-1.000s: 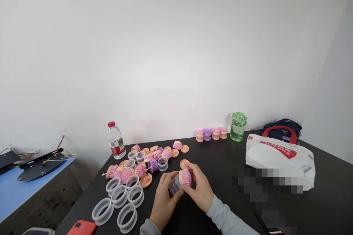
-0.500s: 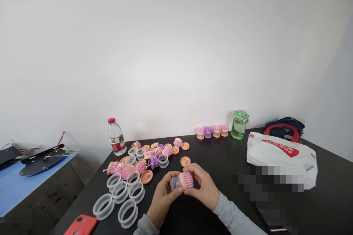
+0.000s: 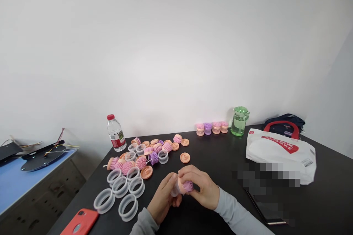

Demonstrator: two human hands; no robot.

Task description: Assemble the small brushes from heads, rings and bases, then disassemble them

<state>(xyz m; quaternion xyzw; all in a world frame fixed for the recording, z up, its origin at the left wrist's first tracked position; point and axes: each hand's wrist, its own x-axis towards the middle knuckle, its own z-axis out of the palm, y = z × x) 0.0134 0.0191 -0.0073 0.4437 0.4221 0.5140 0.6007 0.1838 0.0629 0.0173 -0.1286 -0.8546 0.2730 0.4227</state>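
Between my two hands is a small round brush (image 3: 188, 186) with pink bristles and a peach collar, joined to or pressed against a clear plastic ring (image 3: 174, 191). My left hand (image 3: 161, 197) is closed round the clear ring end. Over the collar and bristles, my right hand (image 3: 202, 187) has its fingers bent and gripping. Part of the brush is hidden by the fingers. Left of my hands lie several loose clear rings (image 3: 128, 208). Behind them are pink brush heads (image 3: 128, 167), a purple brush head (image 3: 153, 158) and peach discs (image 3: 146, 172); one peach disc (image 3: 185, 158) lies just beyond my hands.
Several brushes (image 3: 216, 127) stand in a row by the wall, beside a green jug (image 3: 239, 121). A water bottle (image 3: 116, 134) stands at back left, a red phone (image 3: 79, 222) at front left. To the right are a white bag (image 3: 281, 154) and a dark tablet-like device (image 3: 264, 205).
My right hand has shifted its grip toward the collar, covering more of the brush. My left fingers have moved up over the clear ring. The brush is tilted more.
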